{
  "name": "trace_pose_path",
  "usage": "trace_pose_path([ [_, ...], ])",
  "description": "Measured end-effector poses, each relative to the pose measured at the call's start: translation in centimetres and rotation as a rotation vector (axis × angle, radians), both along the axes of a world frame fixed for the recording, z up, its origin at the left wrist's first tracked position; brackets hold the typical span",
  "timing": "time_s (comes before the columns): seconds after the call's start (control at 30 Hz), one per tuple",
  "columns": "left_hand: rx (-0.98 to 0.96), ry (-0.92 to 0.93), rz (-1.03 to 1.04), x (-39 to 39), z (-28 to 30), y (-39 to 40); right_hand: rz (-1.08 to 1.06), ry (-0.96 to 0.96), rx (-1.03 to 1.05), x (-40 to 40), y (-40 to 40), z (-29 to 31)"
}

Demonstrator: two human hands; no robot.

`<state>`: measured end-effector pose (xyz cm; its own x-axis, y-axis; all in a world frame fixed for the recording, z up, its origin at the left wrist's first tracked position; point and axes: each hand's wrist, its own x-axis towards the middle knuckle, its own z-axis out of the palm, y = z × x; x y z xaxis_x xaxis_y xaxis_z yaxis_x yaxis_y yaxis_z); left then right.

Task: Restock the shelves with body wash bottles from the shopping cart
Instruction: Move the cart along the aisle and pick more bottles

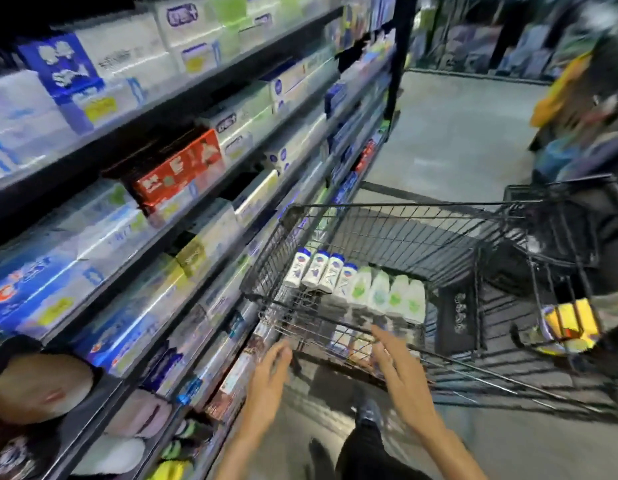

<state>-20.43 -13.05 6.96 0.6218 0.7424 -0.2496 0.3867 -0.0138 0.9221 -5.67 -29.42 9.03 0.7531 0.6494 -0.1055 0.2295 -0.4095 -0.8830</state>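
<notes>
A black wire shopping cart (387, 211) stands ahead of me beside the shelves (183, 216). In its basket lie several white body wash bottles in a row: blue-capped ones (318, 271) on the left, green-labelled ones (394, 294) on the right. My left hand (271, 372) reaches forward near the cart's near left corner, fingers relaxed, holding nothing. My right hand (396, 365) is stretched toward the cart's near rim, fingers straight, empty. The picture is blurred by motion.
The shelves on the left carry toothpaste boxes, a red pack (177, 171) and blue packs (41, 289). A second black cart (560, 258) with yellow items stands at the right. A person in yellow (560, 88) is at the far right. Grey floor (456, 140) lies beyond.
</notes>
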Motion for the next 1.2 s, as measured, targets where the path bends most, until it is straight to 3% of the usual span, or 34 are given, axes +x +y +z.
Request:
trace_pose_path([
  [0.3, 0.192, 0.086, -0.122, 18.8, 0.1, 3.7, -0.113, 0.041, 0.006, 15.7, 0.6, -1.9],
  [0.47, 0.199, 0.158, -0.192, 24.3, -2.6, 4.3, -0.137, 0.153, -0.062, 19.9, 2.6, -5.3],
  [0.73, 0.003, 0.393, -0.278, 28.8, -10.8, 7.4, -0.301, 0.390, -0.173, 22.7, 7.2, -14.2],
  [0.83, 0.022, 0.507, -0.364, 30.3, -15.4, 9.0, -0.307, 0.433, -0.265, 22.9, 8.9, -18.9],
  [1.03, -0.135, 0.702, -0.406, 30.3, -24.7, 10.7, -0.298, 0.623, -0.422, 21.7, 10.8, -26.8],
  [1.2, -0.426, 0.868, -0.480, 28.6, -29.3, 10.2, -0.301, 0.589, -0.603, 20.2, 11.9, -29.7],
])
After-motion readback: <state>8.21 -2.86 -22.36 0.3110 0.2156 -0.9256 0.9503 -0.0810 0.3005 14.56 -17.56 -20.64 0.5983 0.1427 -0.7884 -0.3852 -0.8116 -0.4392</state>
